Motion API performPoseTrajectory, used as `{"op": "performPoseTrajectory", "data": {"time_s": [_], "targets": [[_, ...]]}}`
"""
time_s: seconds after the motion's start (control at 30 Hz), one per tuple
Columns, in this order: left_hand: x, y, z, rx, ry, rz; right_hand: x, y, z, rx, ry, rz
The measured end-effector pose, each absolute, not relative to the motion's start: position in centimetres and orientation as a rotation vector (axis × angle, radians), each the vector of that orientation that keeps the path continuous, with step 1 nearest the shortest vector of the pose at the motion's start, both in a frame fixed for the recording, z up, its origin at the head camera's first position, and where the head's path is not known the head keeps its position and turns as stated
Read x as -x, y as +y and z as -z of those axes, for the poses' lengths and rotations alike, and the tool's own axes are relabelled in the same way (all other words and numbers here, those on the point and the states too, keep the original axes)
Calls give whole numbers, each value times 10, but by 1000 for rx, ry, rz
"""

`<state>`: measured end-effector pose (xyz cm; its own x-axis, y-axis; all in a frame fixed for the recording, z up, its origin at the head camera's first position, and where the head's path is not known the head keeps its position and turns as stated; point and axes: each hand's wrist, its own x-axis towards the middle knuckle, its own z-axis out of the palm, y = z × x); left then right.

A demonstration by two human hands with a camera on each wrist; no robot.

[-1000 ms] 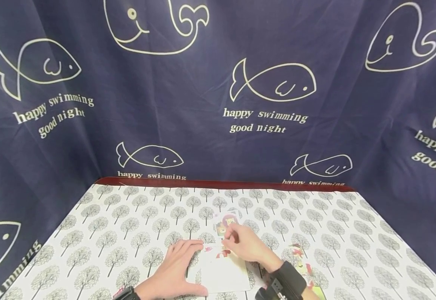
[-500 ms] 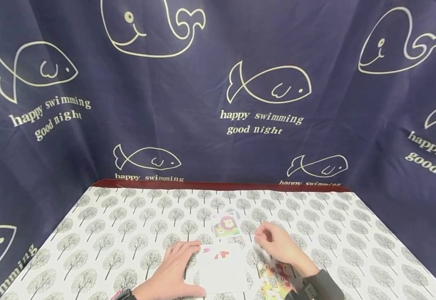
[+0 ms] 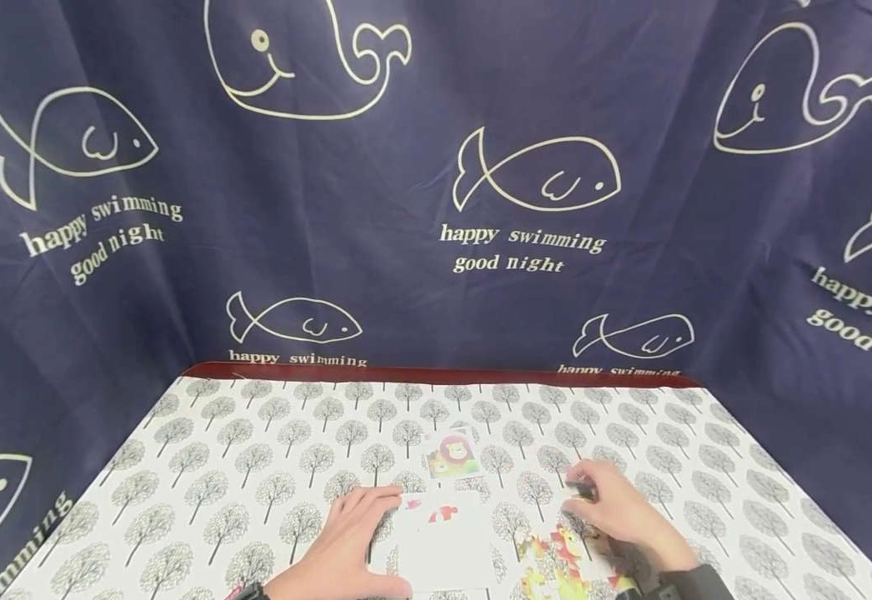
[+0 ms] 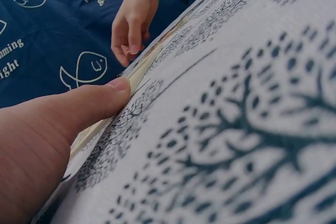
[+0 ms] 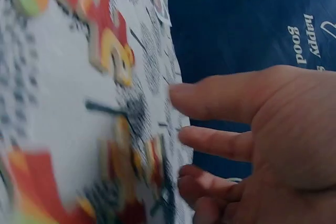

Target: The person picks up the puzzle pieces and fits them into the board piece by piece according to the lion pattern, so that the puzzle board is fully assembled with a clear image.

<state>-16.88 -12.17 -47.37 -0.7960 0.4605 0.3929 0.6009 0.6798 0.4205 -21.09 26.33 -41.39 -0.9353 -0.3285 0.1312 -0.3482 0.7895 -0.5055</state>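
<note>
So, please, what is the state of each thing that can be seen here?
White board: flat on the tablecloth, red piece near its far edge.
Picture card: face up, beyond the board.
Loose puzzle pieces: scattered right of the board.
Left hand: spread, touching the board's edge.
Right hand: thumb and fingers apart, nothing held.
Curtain: hanging, slightly folded.

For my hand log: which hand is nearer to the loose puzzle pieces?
Right. The right hand is close beside the loose puzzle pieces; the left hand is farther off, at the left edge of the white board.
</note>
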Motion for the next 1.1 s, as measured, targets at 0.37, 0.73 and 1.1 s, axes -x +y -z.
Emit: {"op": "performPoseTrajectory", "data": {"time_s": [0.37,0.73,1.1], "targets": [[168,-122,474,855,-2642,803,212,277,417,-593,-3023,-832],[170,-121,475,850,-2636,778,215,278,420,-628,-2951,-947],[170,-121,474,857,-2641,766,220,261,420,-635,-2827,-1126]]}}
